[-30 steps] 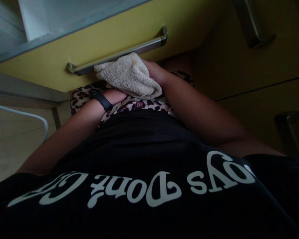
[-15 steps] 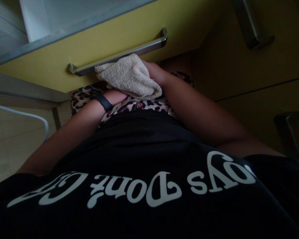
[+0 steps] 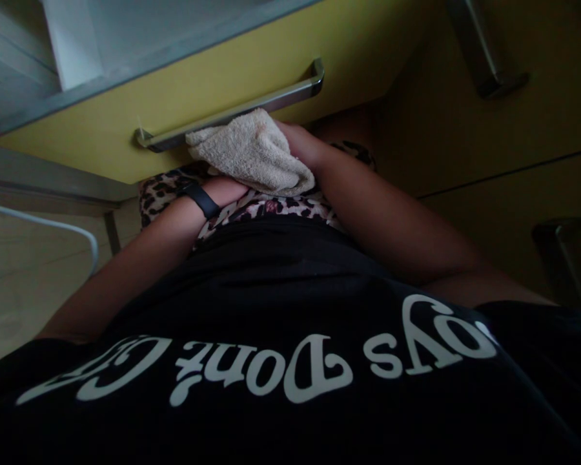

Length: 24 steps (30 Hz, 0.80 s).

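A crumpled beige terry cloth (image 3: 252,152) lies bunched over both of my hands, in front of my lap. My right hand (image 3: 294,139) reaches into its far right side and holds it; only the back of the hand near the wrist shows. From the left, my left hand (image 3: 235,187) goes in beneath the cloth's lower edge, its fingers hidden. A dark band (image 3: 201,199) circles the left wrist. Just beyond the cloth runs the metal handle (image 3: 290,97) of a yellow drawer front (image 3: 213,90); whether cloth and handle touch I cannot tell.
The yellow drawer is pulled out, its pale inside (image 3: 150,32) showing at the top. At the right are dark yellow cabinet fronts with a metal handle (image 3: 484,51) and another metal handle (image 3: 561,258). A white cable (image 3: 53,223) curves above the tiled floor (image 3: 24,271) on the left.
The drawer and its handle appear shifted very slightly down in the view. Both hands and the cloth stay nearly in place.
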### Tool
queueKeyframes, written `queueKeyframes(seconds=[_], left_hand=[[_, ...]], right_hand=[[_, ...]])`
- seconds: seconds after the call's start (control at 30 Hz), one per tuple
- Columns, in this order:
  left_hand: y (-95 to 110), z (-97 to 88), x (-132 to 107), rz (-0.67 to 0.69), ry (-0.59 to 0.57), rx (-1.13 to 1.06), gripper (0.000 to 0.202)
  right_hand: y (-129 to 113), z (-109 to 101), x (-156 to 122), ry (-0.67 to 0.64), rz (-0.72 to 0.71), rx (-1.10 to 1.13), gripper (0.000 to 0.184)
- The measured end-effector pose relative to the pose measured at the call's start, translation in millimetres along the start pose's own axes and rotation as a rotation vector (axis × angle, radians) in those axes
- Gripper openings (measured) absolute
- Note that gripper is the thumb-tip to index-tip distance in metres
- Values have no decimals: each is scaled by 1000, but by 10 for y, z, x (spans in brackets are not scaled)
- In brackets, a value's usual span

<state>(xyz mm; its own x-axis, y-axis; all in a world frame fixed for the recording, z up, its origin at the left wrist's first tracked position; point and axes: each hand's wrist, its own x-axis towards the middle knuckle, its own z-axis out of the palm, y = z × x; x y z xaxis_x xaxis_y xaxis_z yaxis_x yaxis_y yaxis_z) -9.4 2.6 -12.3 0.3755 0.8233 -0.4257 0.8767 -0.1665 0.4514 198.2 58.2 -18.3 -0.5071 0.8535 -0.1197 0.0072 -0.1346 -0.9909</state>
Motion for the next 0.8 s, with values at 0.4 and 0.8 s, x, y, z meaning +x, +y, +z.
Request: queueKeyframes(seconds=[0.4,0.8], left_hand=[[220,-109,-112,-20,-85,-90,58],[36,-41,10,-35,-43,-46,64]], right_hand=[[-110,70,-69,34,32,63,45],[18,39,7,70,48,34,50]])
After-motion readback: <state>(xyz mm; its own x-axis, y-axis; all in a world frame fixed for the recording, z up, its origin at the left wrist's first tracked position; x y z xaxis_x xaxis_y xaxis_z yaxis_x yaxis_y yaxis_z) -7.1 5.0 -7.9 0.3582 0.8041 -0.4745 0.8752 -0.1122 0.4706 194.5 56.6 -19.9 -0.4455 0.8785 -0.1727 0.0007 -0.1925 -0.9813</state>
